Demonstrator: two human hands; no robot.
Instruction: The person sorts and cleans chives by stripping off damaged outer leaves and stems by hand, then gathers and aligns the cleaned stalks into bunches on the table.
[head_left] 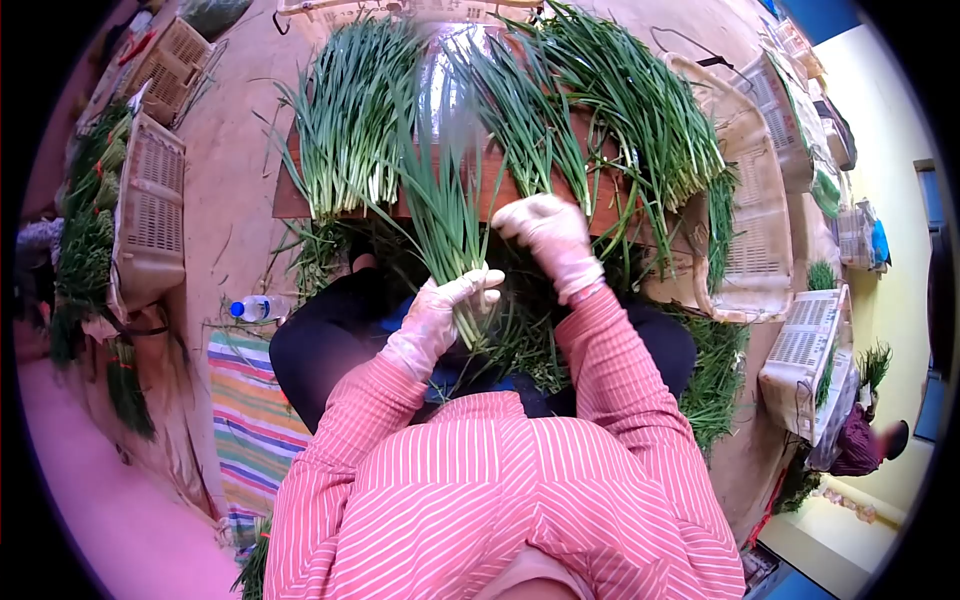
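Observation:
My left hand (440, 312), in a pale glove, is closed around the lower stems of a bunch of green stalks (445, 215) whose leaves point away from me. To its right, my right hand (545, 235), also gloved, has its fingers curled near the table's front edge; whether anything is between them I cannot make out. On the wooden table (290, 195) a thick pile of stalks (350, 120) lies at the left. A smaller pile (515, 120) rests in the middle, and a large pile (640, 120) at the right.
A crate (755, 200) stands right of the table, with others (150, 210) at the far left. Loose leaves (715, 380) litter the floor. A bottle (258, 308) lies near a striped sheet (250, 400). Part of another person (865, 445) shows at the far right.

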